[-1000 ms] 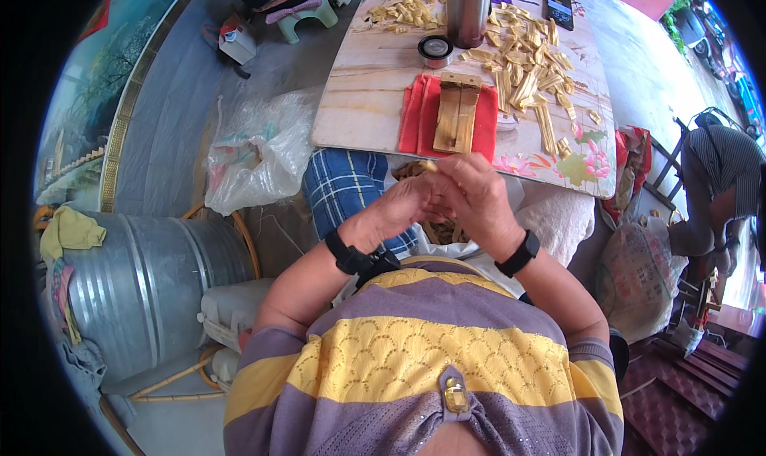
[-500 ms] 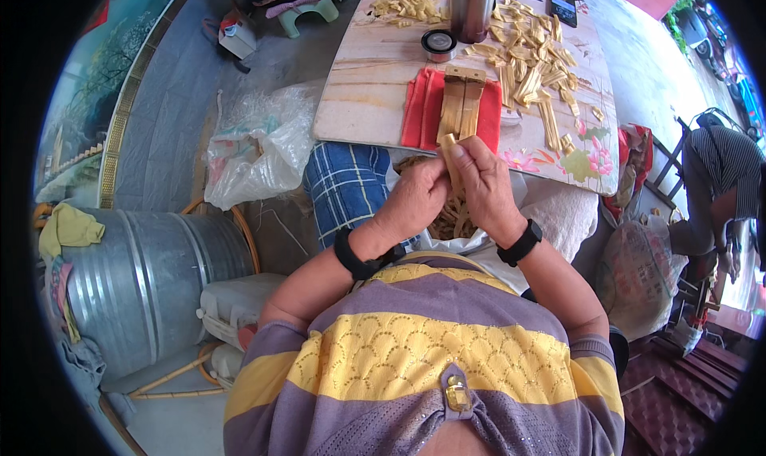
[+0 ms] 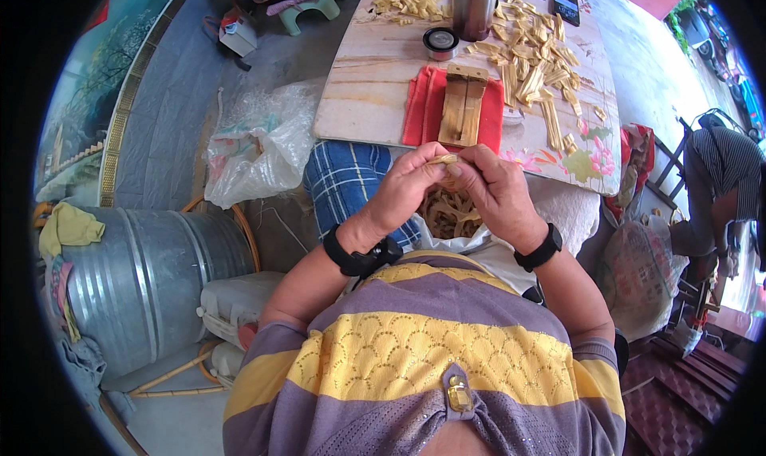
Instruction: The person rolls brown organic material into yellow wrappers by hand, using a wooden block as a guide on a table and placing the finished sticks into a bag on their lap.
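A short pale-yellow strip (image 3: 444, 160) is pinched between my two hands at the table's near edge. My left hand (image 3: 405, 186) grips its left end with thumb and fingers. My right hand (image 3: 501, 191) closes on the other end, and its fingers hide part of the strip. Just beyond them lies a grooved wooden block (image 3: 462, 109) on a folded red cloth (image 3: 425, 105). Under my hands, a white bag (image 3: 476, 241) on my lap holds several brownish curled strips (image 3: 448, 214).
Several yellow strips (image 3: 531, 65) lie across the table (image 3: 359, 81), with another heap (image 3: 415, 3) at far left. A metal flask (image 3: 474, 9), its round lid (image 3: 441, 43) and a phone (image 3: 566, 6) stand or lie there. A metal drum (image 3: 159, 280) is at left; another person (image 3: 722, 169) bends at right.
The strip, pointing toward the wooden block before, now lies crosswise between my fingers. My hands have turned and drawn slightly back from the block, uncovering its near end.
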A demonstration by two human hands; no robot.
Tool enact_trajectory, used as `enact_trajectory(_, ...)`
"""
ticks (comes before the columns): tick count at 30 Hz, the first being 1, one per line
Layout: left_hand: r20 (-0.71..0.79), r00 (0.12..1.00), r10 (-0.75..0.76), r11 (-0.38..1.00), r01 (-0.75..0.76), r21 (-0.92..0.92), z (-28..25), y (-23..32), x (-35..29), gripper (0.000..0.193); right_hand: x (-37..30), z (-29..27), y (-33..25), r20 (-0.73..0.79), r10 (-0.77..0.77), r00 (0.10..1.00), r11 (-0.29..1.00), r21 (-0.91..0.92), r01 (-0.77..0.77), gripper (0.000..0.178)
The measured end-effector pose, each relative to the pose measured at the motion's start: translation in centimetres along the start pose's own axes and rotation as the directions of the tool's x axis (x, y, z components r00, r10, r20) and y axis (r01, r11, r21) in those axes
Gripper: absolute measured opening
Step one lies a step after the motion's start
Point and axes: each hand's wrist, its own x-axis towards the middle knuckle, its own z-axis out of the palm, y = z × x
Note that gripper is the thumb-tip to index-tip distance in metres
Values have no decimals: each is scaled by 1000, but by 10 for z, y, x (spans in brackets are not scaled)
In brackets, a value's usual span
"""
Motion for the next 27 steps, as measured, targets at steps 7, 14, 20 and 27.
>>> enact_trajectory(7, -117, 933, 341, 839, -246, 485, 1, 0, 11, 11, -2, 1, -1, 228, 213, 950, 700, 642, -311, 22)
enact_trajectory(14, -183, 925, 333, 814, -184, 551, 18, 1, 9, 10, 2, 4, 7, 133, 448, 884, 661, 617, -427, 26)
enact_trajectory(20, -165, 910, 380, 775, -217, 593, -7, 15, 11, 7, 1, -10, 27, 101, 555, 826, 448, 800, -399, 35)
enact_trajectory(27, -116, 927, 357, 534, -101, 839, -13, 27, 5, 8, -1, -7, 18, 133, 515, 847, 473, 780, -410, 16)
